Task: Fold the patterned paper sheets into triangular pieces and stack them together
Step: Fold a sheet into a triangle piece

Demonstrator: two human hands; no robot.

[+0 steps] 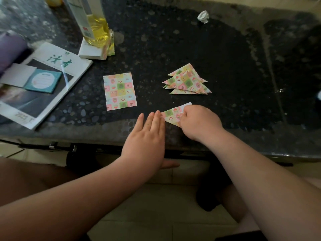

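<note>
Head view: right hand (199, 121) pinches the half-folded sheet (171, 115), left hand (147, 133) flat, fingers straight beside it; a slip could skew the crease, spoiling the triangle.

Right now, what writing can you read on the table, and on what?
"读者": green characters on the magazine cover.
"2021"?: magazine's lower edge, blurred, unsure.
Bottle label: too blurred to read.
Teal notepad: heading too small.
Patterned sheet, folded piece: pictures only, no words.
</note>
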